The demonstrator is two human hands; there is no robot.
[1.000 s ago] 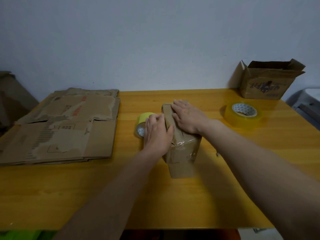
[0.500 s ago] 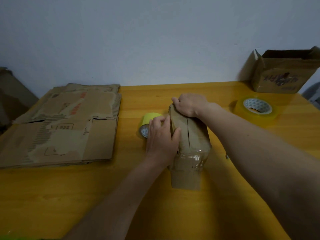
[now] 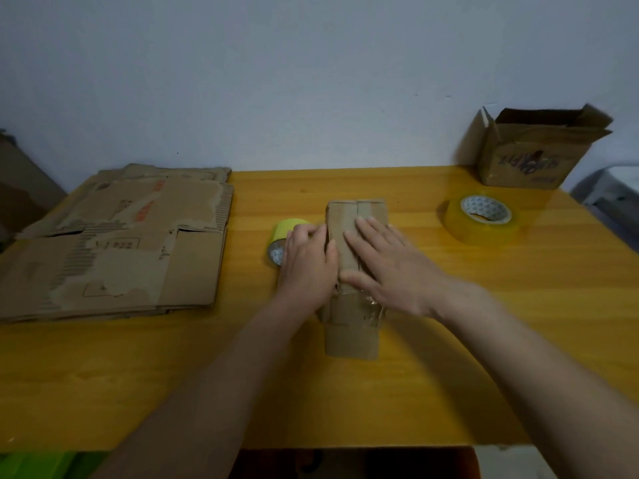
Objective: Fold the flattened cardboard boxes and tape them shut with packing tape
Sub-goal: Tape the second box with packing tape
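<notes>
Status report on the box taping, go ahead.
Left hand and right hand flat, pressing small cardboard box. Near end taped, top seam untaped. Green tape roll beside left hand; nothing blocking.

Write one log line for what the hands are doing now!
left hand: steadies box side | right hand: flat on flaps | tape roll: idle

Dim, flat indoor light leaves the whole view underexposed, the wall (image 3: 311,70) a dull blue-grey. A soft sheen lies on the far right of the yellow table (image 3: 432,392), perhaps from a lamp beyond. Soft shadows pool under the forearms. Wide-angle distortion bends the edges; the open box (image 3: 532,157) far right looks slightly smeared.
</notes>
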